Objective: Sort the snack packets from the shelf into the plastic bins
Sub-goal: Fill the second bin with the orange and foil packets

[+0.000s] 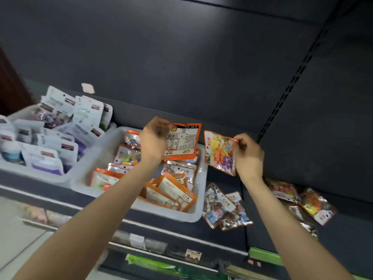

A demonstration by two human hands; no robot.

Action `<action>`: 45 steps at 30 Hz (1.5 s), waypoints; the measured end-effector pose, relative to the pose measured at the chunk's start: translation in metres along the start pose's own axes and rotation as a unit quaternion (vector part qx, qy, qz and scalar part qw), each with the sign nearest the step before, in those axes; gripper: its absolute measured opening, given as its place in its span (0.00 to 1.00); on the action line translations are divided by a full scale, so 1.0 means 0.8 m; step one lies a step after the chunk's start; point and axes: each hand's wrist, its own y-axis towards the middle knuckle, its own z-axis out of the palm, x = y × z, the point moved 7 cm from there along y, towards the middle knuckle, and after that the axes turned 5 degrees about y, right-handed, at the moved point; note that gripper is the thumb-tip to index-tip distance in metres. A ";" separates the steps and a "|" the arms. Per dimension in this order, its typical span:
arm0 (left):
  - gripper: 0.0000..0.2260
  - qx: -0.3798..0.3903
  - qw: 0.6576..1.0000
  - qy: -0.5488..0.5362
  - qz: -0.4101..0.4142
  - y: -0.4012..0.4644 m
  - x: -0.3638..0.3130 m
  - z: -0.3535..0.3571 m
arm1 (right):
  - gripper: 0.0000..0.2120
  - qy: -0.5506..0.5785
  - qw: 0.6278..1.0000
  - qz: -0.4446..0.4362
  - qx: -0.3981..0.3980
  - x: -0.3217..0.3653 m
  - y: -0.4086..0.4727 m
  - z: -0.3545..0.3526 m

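My left hand holds an orange-edged snack packet, its printed back toward me, above the right white plastic bin. That bin holds several orange-trimmed packets. My right hand pinches a second orange packet with colourful sweets, held just right of the bin over the dark shelf. Two packets lie on the shelf beside the bin, and several more loose packets lie farther right.
A left white bin is packed with white and purple packets. The dark back panel rises behind, with a slotted upright on the right. Price-tag rails and lower shelves run below the front edge.
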 end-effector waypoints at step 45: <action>0.21 0.373 0.872 0.305 0.090 0.089 0.202 -0.115 | 0.16 -0.160 0.956 0.051 0.241 0.123 -0.091 0.326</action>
